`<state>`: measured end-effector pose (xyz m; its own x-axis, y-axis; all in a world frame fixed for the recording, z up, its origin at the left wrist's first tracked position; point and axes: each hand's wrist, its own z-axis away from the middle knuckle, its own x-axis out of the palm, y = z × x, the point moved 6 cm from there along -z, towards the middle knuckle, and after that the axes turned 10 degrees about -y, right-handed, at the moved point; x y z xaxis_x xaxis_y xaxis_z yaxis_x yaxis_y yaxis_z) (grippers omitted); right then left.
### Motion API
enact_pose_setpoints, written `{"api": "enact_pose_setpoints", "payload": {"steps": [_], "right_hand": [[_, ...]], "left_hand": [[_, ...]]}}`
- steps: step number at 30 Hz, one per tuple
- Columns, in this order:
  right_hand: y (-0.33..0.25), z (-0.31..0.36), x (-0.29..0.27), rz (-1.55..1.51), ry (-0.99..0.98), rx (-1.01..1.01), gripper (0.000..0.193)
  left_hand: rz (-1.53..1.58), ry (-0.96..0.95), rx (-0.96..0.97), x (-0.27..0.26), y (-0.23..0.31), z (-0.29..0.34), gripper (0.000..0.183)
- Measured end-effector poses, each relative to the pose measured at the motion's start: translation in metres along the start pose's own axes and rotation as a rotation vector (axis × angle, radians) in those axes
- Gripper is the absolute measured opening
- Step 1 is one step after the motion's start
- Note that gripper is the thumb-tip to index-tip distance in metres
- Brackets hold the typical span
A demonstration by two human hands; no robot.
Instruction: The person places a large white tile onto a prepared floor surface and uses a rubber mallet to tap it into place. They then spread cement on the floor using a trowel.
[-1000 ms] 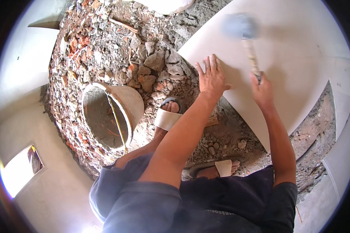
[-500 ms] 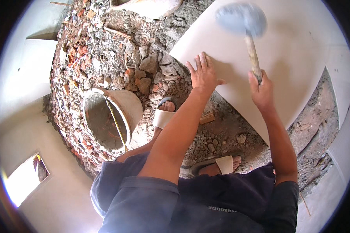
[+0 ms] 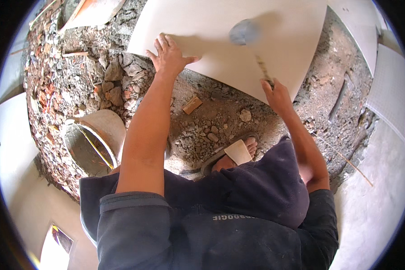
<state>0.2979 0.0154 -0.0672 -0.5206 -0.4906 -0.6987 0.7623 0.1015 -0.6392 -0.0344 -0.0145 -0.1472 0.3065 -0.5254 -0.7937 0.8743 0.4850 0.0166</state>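
Note:
A large pale floor tile (image 3: 207, 22) lies at the far side, its near edge above the rubble. My left hand (image 3: 168, 57) rests flat near its left front edge, fingers spread and thumb out to the right. My right hand (image 3: 279, 96) is closed round the wooden handle of a mallet (image 3: 243, 32), near the tile's right front edge. The mallet's blue-grey head is blurred by motion and is over the tile's middle; whether it touches the surface I cannot tell.
A bucket (image 3: 114, 128) tipped on its side, with a yellow strip across its mouth, lies on rubble at left. A wooden block (image 3: 192, 105) and my sandalled foot (image 3: 239, 152) are below the tile. Laid tiles (image 3: 387, 87) border the right; another container (image 3: 94, 13) is far left.
The view has shifted, so the scene sits further left. My right hand has swung the mallet, bringing its head lower and nearer the tile. My left hand stays spread on the tile.

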Motion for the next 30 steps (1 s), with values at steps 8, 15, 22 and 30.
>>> {"api": "enact_pose_setpoints", "payload": {"steps": [8,15,22,30], "right_hand": [[0.046,0.071,0.009,0.000,0.061,0.198,0.039],[0.059,0.102,0.002,-0.232,0.306,0.254,0.033],[0.070,0.120,0.009,-0.110,0.354,0.393,0.033],[0.098,0.143,0.019,-0.241,0.295,0.565,0.025]], "left_hand": [[-0.137,-0.081,0.062,-0.001,0.055,0.022,0.133],[-0.076,-0.029,0.228,0.021,0.135,0.036,0.122],[-0.029,-0.088,0.204,0.018,0.135,0.037,0.123],[-0.077,-0.077,0.210,0.021,0.136,0.031,0.123]]}}
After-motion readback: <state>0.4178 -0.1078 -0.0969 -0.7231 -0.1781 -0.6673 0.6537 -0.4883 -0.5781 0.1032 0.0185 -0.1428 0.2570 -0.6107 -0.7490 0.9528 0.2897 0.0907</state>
